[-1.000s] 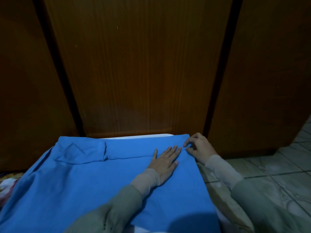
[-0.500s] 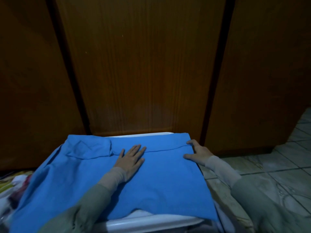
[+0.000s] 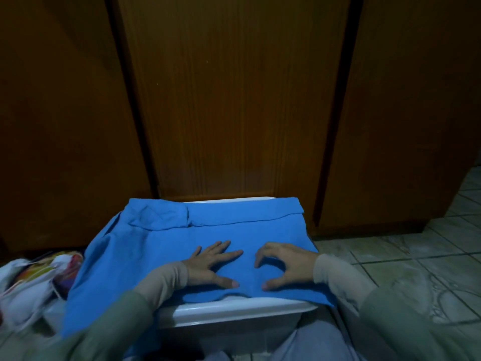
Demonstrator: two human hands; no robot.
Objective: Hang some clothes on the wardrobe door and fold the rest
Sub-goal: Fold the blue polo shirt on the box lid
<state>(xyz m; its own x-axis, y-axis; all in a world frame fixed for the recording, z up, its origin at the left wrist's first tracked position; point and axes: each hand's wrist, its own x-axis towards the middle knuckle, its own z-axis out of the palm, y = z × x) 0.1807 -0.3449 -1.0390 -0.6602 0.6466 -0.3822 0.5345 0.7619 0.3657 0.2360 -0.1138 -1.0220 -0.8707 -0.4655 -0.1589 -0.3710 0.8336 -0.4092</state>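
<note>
A blue garment [image 3: 161,246] lies spread over a white plastic box [image 3: 234,312], its far edge folded over and its left side hanging down off the box. My left hand [image 3: 212,263] rests flat on the cloth with fingers spread. Just to its right, my right hand [image 3: 285,264] sits on the cloth with fingers curved, fingertips and thumb touching the fabric; nothing is lifted in it. The dark wooden wardrobe doors [image 3: 234,100] stand shut directly behind the box.
A pile of white and colourful clothes [image 3: 36,280] lies on the floor at the left. Pale tiled floor [image 3: 416,269] stretches to the right of the box. My knees in light trousers [image 3: 312,345] are under the box's near edge.
Both hands have slid back from the far edge toward the near middle of the garment. The right hand left the far right corner and now sits beside the left.
</note>
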